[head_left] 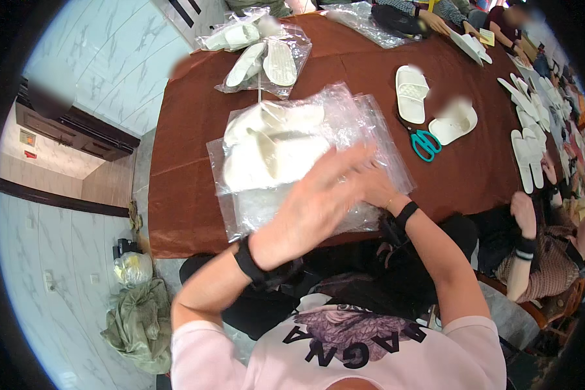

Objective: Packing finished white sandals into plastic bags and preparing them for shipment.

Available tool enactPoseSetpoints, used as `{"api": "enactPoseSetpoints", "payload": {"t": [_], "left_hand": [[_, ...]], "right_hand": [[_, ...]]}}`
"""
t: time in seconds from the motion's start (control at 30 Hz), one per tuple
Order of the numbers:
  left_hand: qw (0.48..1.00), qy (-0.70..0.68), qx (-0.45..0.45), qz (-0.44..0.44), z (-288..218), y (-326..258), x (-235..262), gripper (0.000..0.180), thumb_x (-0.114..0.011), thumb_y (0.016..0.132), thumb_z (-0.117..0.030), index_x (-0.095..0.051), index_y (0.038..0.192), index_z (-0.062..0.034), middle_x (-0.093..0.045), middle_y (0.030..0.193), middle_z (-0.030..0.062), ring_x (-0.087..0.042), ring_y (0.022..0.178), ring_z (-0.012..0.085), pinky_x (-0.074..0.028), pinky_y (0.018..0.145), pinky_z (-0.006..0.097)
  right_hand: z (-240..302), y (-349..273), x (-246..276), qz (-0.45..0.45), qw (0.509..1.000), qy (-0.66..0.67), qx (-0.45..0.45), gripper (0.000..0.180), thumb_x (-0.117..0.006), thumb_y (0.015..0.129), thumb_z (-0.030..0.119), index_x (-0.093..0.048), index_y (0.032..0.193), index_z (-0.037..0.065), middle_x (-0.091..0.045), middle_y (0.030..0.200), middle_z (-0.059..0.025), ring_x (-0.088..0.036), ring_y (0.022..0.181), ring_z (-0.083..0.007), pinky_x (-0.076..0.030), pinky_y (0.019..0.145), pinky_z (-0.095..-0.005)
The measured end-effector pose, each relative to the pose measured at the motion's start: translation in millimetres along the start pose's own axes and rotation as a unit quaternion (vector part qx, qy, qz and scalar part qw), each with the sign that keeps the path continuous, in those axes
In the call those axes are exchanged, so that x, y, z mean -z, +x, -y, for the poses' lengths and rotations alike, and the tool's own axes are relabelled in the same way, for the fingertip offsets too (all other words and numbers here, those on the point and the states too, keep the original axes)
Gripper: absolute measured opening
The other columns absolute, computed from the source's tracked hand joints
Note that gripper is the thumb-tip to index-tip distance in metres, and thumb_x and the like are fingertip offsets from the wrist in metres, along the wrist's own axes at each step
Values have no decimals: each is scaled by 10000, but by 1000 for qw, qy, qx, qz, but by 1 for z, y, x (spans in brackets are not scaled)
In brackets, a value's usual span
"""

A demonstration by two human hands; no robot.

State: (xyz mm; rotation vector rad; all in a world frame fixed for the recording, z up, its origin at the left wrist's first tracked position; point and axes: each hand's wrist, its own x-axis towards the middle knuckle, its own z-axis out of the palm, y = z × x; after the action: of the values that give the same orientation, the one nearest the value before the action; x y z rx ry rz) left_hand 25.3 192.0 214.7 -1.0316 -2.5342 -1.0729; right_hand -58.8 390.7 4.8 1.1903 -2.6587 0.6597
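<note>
The left hand [309, 211] stretches forward and to the right, its fingers [340, 164] extended and lightly bent, blurred at the tips; I cannot tell whether they pinch any film. The right hand [376, 187] comes in from the other side, with its fingers partly hidden behind the left ones, so how far they are open and what they have hold of cannot be told. Both sets of fingers are over the right part of a layered heap of clear plastic bags [389, 146]. Just left of the left fingers lies a pair of white slide slippers [299, 156] among those bags, side by side, toes to the left; which layer encloses them is unclear. Each wrist wears a black band.

Right of the fingers and slightly beyond them, teal-handled scissors [426, 145] rest on the brown tablecloth [351, 62]. Past the scissors are two loose slippers, an upright-lying white slide [411, 97] and, to its right, a slanted white slide [454, 123]. Well beyond the fingers and to the left, more bagged white slippers [280, 64] lie near the table's far corner. Far to the right of the fingers, a row of white slippers [528, 156] lines the table edge, close to a seated co-worker's raised hand [524, 213]
</note>
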Motion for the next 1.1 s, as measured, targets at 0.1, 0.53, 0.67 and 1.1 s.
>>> {"api": "enactPoseSetpoints", "payload": {"t": [0.1, 0.53, 0.67, 1.1], "left_hand": [[985, 4, 132, -108, 19, -49, -18, 333, -570, 868, 41, -667, 1158, -90, -555, 1377, 115, -498, 1311, 290, -374, 1082, 418], [894, 273, 321, -151, 124, -172, -89, 547, -629, 899, -121, -451, 1416, -128, -291, 1554, 110, -199, 1468, 336, -143, 1165, 607], [894, 273, 317, -163, 121, -176, -82, 486, -630, 887, -105, -504, 1356, -114, -292, 1551, 117, -201, 1466, 342, -135, 1167, 607], [900, 239, 291, -221, 121, -180, -85, 346, -650, 830, -81, -585, 1170, -87, -561, 1175, 100, -504, 1206, 283, -263, 1096, 572]], "right_hand": [[-2, 1, 7, 21, 1000, -11, -5, 426, -579, 916, 404, -604, 1307, 239, -396, 1514, -95, -305, 1425, -309, -230, 1164, -522], [-16, -5, 37, 9, 1000, 28, 8, 310, -596, 924, 314, -676, 1181, 159, -561, 1364, -104, -424, 1350, -301, -344, 1107, -453], [-7, 15, 83, -83, 974, 45, -207, 233, -589, 929, 233, -710, 1041, 68, -718, 961, -109, -673, 970, -256, -511, 818, -351], [33, 128, 14, -1, 861, 460, -218, 305, -607, 911, 162, -644, 1146, -27, -694, 1077, -139, -651, 958, -210, -506, 841, -304]]}}
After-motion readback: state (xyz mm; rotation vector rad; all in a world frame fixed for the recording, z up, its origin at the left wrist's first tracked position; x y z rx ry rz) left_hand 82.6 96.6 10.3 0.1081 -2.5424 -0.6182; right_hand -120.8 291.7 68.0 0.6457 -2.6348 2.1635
